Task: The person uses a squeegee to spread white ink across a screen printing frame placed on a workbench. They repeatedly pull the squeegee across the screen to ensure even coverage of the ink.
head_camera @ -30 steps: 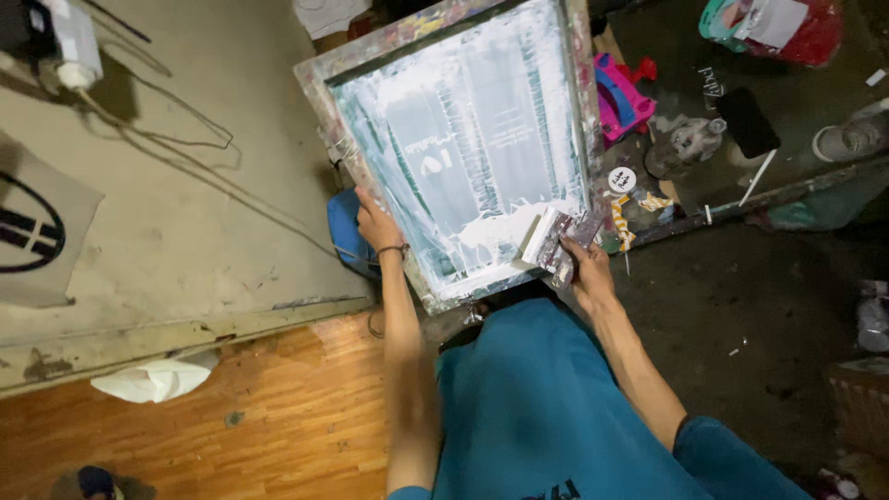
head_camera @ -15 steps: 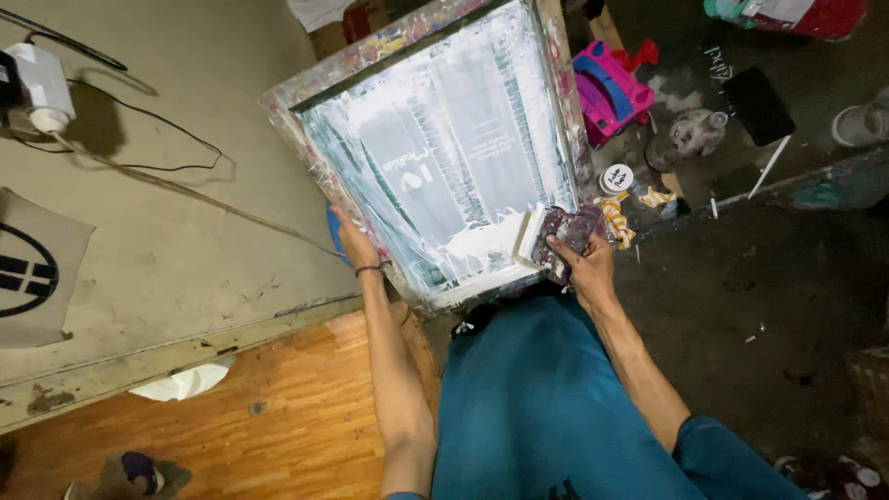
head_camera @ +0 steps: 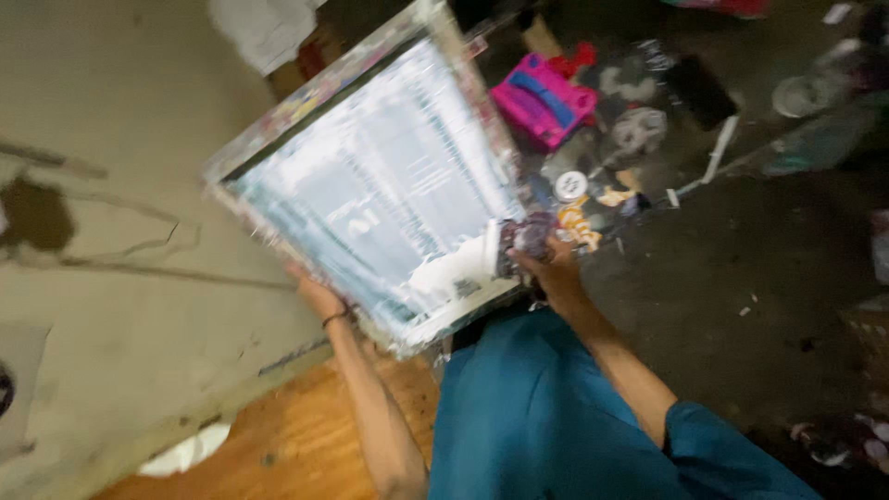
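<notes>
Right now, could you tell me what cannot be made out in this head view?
- Left hand: fingers hidden behind the screen frame.
- Right hand: motion blur hides its grip on the squeegee.
- Small items by the pink box: too blurred to identify.

The screen frame (head_camera: 324, 88) looks like wood, rough and crusted with many-coloured dried ink; its mesh (head_camera: 370, 204) is a fine, pale fabric with a wet, glossy white smear near the lower edge. The squeegee (head_camera: 519, 243) is caked in dark, matt ink. The tabletop (head_camera: 120, 278) is covered in dull, stained beige cloth. The floor (head_camera: 306, 444) is warm, smooth wood. The pink box (head_camera: 542, 100) looks like shiny plastic.
</notes>
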